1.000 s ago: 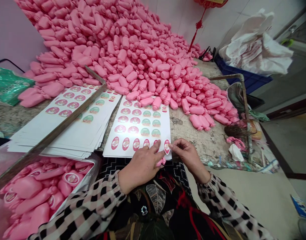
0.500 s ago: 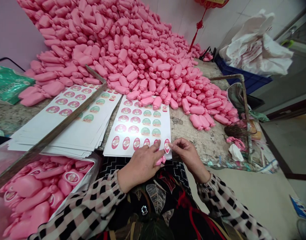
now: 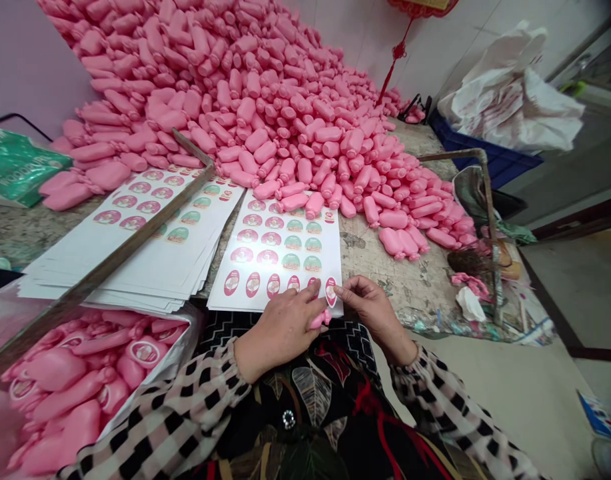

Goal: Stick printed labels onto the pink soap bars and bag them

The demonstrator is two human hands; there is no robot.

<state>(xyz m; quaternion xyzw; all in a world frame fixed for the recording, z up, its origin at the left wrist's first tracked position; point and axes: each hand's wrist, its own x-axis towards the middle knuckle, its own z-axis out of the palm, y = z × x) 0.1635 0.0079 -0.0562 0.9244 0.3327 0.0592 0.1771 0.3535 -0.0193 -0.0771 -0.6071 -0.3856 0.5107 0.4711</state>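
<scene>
My left hand lies over the lower right edge of a sticker sheet and holds a small pink bottle, of which one end shows beneath the fingers. The rest of that bottle is hidden under the hand. At the sheet's lower right corner my right hand pinches the edge of an oval pink sticker between thumb and forefinger. Rows of pink and green arched stickers cover the sheet, with ovals along its bottom row.
Behind the sheet rises a big pile of pink bottles. More sheets lie left under a metal bar. Labelled bottles fill a lined container at lower left. A blue crate holds white sacks at back right.
The oval sticker and the fingertips of my right hand have shifted very slightly left. My left hand stays on the bottle at the sheet's edge.
</scene>
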